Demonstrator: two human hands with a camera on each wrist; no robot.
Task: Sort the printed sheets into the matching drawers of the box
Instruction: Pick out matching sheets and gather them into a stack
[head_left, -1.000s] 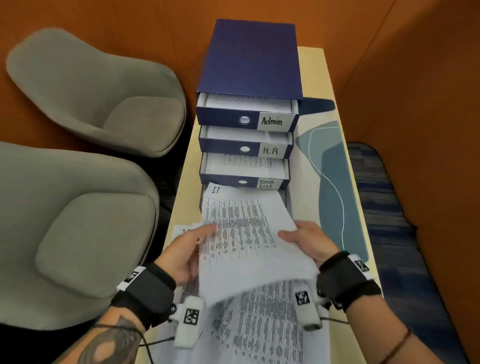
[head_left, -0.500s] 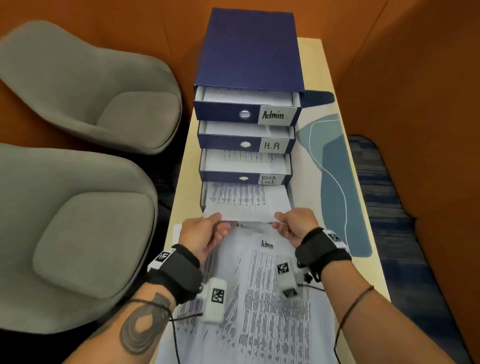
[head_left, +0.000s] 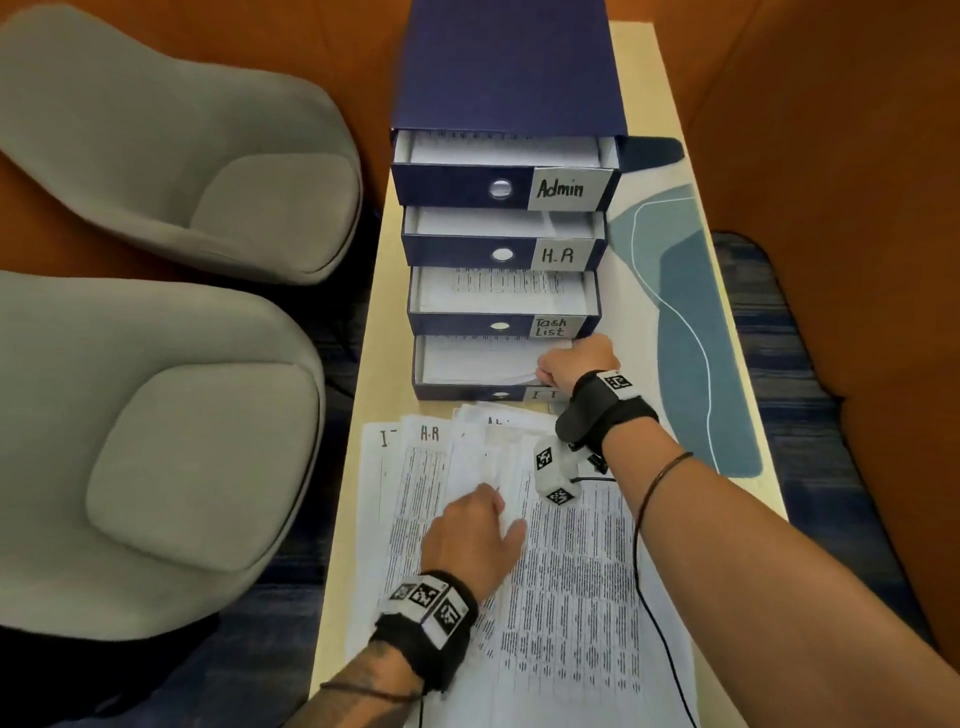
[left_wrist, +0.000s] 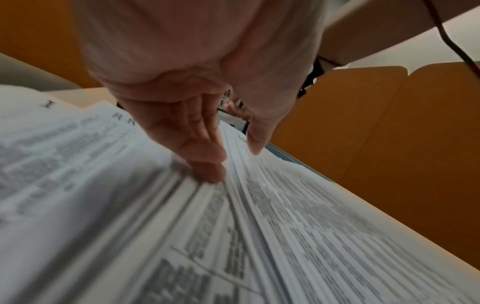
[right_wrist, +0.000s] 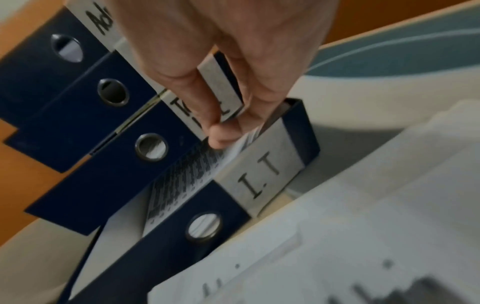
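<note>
A long, narrow table (head_left: 644, 78) with a pale wooden top runs from the bottom centre of the head view up to the top centre. On its far half, in the upper centre of the frame, stands a dark blue box (head_left: 506, 67) with four drawers pulled out in steps. Along the right edge of the table lies a flat mat (head_left: 691, 322) with blue and pale shapes and a thin white line; the box seems to stand partly on it, but this is not clear. On the near half, lower centre, printed sheets (head_left: 571, 597) lie spread and overlapping, just in front of the lowest drawer.
</note>
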